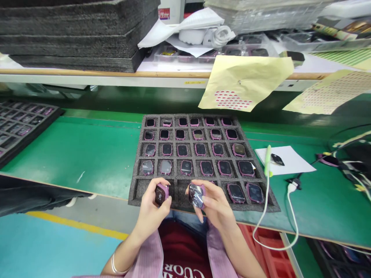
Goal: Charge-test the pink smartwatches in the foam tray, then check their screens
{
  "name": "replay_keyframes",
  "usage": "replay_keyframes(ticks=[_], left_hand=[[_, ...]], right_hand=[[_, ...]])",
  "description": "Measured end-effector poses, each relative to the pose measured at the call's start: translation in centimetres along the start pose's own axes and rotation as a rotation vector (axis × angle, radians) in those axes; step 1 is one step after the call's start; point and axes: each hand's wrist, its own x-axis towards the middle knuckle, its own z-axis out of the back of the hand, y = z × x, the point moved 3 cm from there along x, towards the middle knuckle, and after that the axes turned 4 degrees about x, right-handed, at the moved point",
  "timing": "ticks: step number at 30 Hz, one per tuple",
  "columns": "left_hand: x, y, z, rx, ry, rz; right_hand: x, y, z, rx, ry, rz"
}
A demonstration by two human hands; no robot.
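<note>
My left hand (pixel 155 206) is closed around a purple-framed smartwatch body (pixel 161 194), its dark face tilted to the right. A second purple watch body (pixel 196 195) is pinched in my right hand (pixel 216 202), its glossy face turned up and showing light marks. Both are held over the front row of a dark grey foam tray (pixel 136 154). Most pockets of the tray hold similar watch bodies (pixel 199 149) without straps, screens up. Front pockets near my left hand are bare, and my right hand partly hides the pocket beneath it.
A green-and-white cable (pixel 267 185) runs beside the tray, near white paper (pixel 290 160) bearing a small dark piece. Another filled tray (pixel 26 119) lies far left. Stacked foam trays (pixel 69 34) stand on the shelf, with yellow sheets (pixel 246 83) hanging down. Someone's dark-clothed leg (pixel 37 195) is at left.
</note>
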Motion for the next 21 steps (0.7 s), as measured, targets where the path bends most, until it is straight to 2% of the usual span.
replay_keyframes(ticks=[6, 11, 15, 21], left_hand=[[0.13, 0.12, 0.2, -0.01, -0.022, 0.001], [0.15, 0.31, 0.11, -0.002, 0.019, 0.026], [0.07, 0.18, 0.16, -0.045, -0.021, 0.006], [0.17, -0.1, 0.48, 0.011, -0.025, 0.014]], right_hand=[[0.0, 0.08, 0.28, -0.012, -0.015, -0.002], [-0.01, 0.28, 0.12, 0.007, 0.01, -0.003], [-0.09, 0.42, 0.15, 0.004, -0.004, 0.003], [-0.23, 0.63, -0.12, -0.024, -0.026, -0.002]])
